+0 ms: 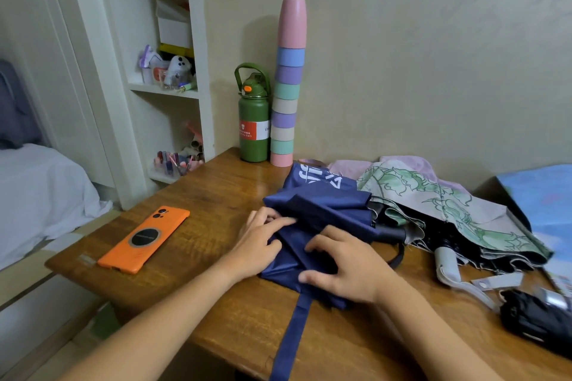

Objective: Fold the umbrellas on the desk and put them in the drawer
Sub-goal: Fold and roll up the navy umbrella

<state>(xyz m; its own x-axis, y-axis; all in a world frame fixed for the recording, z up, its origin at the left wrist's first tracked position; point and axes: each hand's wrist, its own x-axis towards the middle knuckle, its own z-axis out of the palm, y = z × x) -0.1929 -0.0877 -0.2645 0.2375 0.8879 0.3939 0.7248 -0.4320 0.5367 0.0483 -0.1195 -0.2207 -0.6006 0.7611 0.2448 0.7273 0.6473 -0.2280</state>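
Observation:
A navy blue umbrella [325, 210] with white lettering lies collapsed on the wooden desk [192, 219], its canopy loose. Its closing strap [292, 340] trails over the desk's front edge. My left hand [263, 235] presses on the fabric at the umbrella's left side, index finger stretched out. My right hand [343, 263] lies on the near folds with fingers curled into the cloth. Behind it lies a pale umbrella with green leaf print [458, 210], unfolded and rumpled, grey handle [445, 263] toward me. A black folded umbrella [535, 318] sits at the right edge. No drawer is in view.
An orange phone [145, 238] lies on the desk's left part. A green flask [253, 120] and a tall stack of pastel cups [286, 96] stand against the wall. White shelves [167, 92] and a bed [40, 188] are to the left. A blue item [544, 195] lies far right.

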